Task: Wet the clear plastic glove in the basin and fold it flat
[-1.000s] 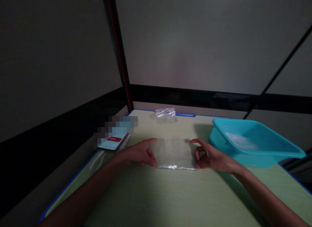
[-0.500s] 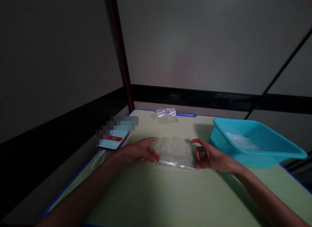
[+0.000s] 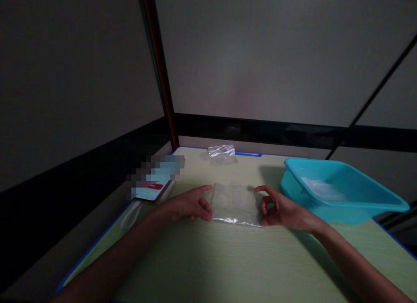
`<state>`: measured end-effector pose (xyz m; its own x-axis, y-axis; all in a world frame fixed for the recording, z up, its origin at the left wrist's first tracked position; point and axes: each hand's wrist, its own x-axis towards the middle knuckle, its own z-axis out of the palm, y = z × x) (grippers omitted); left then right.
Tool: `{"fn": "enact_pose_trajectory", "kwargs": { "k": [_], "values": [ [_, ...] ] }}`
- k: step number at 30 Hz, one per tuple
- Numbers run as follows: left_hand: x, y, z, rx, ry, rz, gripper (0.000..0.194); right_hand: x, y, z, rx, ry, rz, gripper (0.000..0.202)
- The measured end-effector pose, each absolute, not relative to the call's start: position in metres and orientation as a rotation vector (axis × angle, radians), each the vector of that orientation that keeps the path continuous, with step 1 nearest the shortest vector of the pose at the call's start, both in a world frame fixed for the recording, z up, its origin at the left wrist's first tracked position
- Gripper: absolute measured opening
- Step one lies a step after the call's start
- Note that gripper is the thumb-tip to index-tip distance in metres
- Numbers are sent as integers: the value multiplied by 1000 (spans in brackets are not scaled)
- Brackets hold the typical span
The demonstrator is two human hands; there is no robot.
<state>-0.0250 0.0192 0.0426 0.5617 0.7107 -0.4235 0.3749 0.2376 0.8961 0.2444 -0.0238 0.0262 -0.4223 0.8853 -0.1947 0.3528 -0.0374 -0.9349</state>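
Observation:
A clear plastic bag [image 3: 236, 203] lies flat on the light wood-grain table, its shiny near edge turned toward me. My left hand [image 3: 192, 204] is at its left side, thumb and curled fingers closed at the near left corner, with the index finger reaching along toward the far corner. On the opposite side, my right hand [image 3: 276, 209] closes thumb and curled fingers at the near right corner. Its index finger is bent over near the far right corner. The exact fingertip contact is hard to make out in the dim light.
A turquoise plastic basin [image 3: 345, 205] stands at the right with whitish, thin material [image 3: 322, 189] inside. Another crumpled clear plastic piece [image 3: 222, 154] lies by the table's back edge. At left a phone with a lit screen [image 3: 153, 186] rests beside a white loop [image 3: 130, 215].
My left hand has shifted slightly and its fingers have drawn in at the bag's left corner. The bag's left side looks a little straighter. My right hand has barely moved.

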Motion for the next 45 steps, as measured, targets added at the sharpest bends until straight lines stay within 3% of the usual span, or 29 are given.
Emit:
{"fn": "enact_pose_trajectory", "kwargs": {
  "k": [28, 37, 45],
  "values": [
    [-22, 17, 37, 1503, 1033, 244, 104, 243, -26, 28, -1284, -1811, 1450, 69],
    [-25, 15, 50, 1542, 1052, 125, 108, 245, -26, 28, -1222, -1804, 1405, 49],
    [-27, 18, 47, 1547, 1036, 100, 105, 243, -26, 27, -1242, -1786, 1440, 50]
  ]
}}
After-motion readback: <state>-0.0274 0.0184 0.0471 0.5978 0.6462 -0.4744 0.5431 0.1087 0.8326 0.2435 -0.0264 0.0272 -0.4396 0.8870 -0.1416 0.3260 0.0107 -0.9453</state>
